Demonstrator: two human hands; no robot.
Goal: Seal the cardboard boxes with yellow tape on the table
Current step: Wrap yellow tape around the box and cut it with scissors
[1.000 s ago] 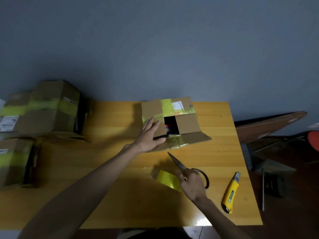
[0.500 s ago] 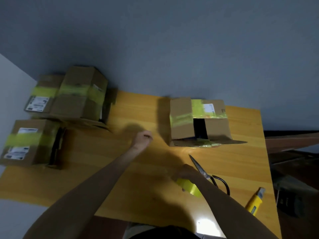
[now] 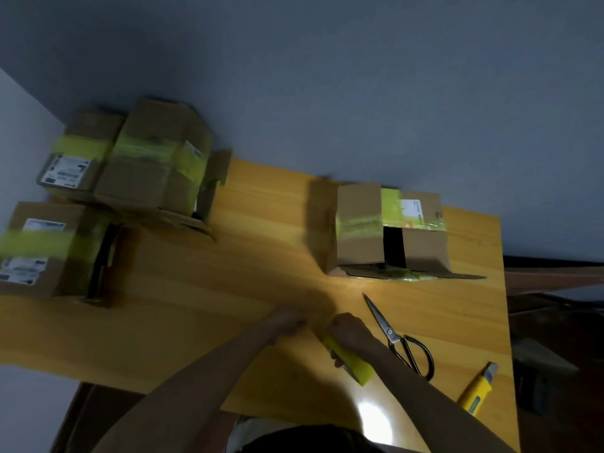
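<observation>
A cardboard box banded with yellow tape stands at the table's far right, a dark gap showing between its front flaps. Three taped boxes sit at the left: one at the back corner, one beside it and one nearer me. My right hand grips the yellow tape roll over the table's near middle. My left hand is curled right beside it; blur hides whether it pinches the tape's end.
Scissors lie shut on the wooden table just right of my right hand. A yellow utility knife lies near the front right edge. A grey wall rises behind the table.
My left hand left the open box and drew back beside my right hand. My right hand lifted the tape roll. The view swung left, showing the stacked boxes.
</observation>
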